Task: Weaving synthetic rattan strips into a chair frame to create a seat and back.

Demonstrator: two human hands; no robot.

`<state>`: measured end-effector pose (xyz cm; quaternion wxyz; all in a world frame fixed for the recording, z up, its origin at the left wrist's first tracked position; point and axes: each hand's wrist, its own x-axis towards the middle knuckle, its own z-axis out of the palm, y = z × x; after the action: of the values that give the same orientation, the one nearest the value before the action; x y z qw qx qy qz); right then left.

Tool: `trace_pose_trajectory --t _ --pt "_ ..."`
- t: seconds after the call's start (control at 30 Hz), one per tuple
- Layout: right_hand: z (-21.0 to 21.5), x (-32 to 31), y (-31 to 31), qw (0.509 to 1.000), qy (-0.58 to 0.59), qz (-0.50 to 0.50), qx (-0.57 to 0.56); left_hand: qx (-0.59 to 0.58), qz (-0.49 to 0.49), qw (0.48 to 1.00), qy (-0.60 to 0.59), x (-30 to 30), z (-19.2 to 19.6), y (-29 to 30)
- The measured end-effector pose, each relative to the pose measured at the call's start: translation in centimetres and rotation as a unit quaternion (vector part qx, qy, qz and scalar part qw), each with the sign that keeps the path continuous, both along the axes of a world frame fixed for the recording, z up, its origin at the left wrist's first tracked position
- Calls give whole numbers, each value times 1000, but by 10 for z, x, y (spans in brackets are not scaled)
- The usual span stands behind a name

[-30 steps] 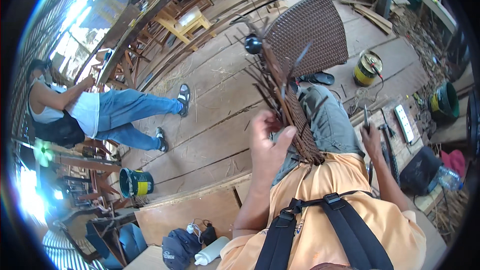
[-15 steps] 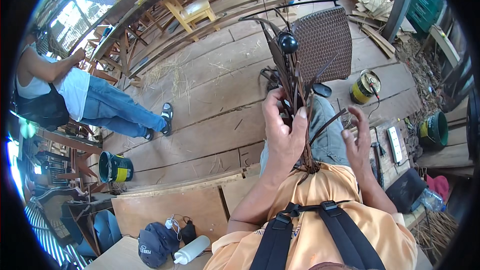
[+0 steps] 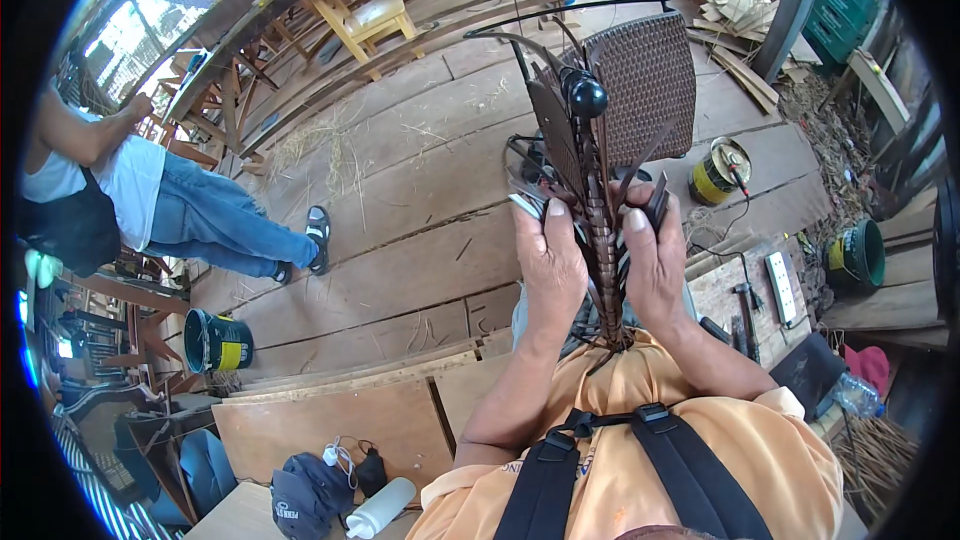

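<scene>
A long, dark brown body wrapped in flat strips (image 3: 602,225) stands in front of me, its lower end against my shirt. At its top sits a glossy black ball (image 3: 586,96). My left hand (image 3: 553,265) is closed on strips on the left side, thumb raised, with strip ends (image 3: 530,202) poking out above the fingers. On the other side, my right hand (image 3: 655,265) pinches more dark strips (image 3: 657,198) between thumb and fingers. The wrapped body runs between the two hands. My palms hide the lower parts of the strips.
Beyond the body stands a brown woven panel (image 3: 648,80) on a black frame. To the right are an open can (image 3: 722,172), a hammer (image 3: 746,302) and a power strip (image 3: 786,287). A person in jeans (image 3: 215,205) stands left, near a dark bucket (image 3: 218,340). A cap (image 3: 312,493) lies lower left.
My right hand has come in from the right and now grips strips. My left hand has shifted slightly down and left. The wrapped body and ball have turned, showing the wrapped ridge more squarely.
</scene>
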<state>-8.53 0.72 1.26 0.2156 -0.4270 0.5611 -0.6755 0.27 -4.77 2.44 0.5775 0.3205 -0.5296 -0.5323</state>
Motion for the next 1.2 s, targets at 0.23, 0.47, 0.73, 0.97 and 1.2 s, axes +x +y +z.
trace_pose_trajectory --t 0.23,0.47,0.73,0.97,1.2 --pt "-25 -2 -9 994 -50 67 63 21 -13 998 -63 -7 -14 -4" --pt "8 -29 0 981 171 -83 -32 54 -21 998 30 13 5 3" --pt "75 -21 20 854 465 146 -180 -329 -61 910 245 9 9 46" --pt "49 -49 -6 797 601 -8 -53 -386 68 866 -310 12 14 18" --pt "52 -45 -5 814 580 -41 5 -329 97 820 -459 16 19 19"
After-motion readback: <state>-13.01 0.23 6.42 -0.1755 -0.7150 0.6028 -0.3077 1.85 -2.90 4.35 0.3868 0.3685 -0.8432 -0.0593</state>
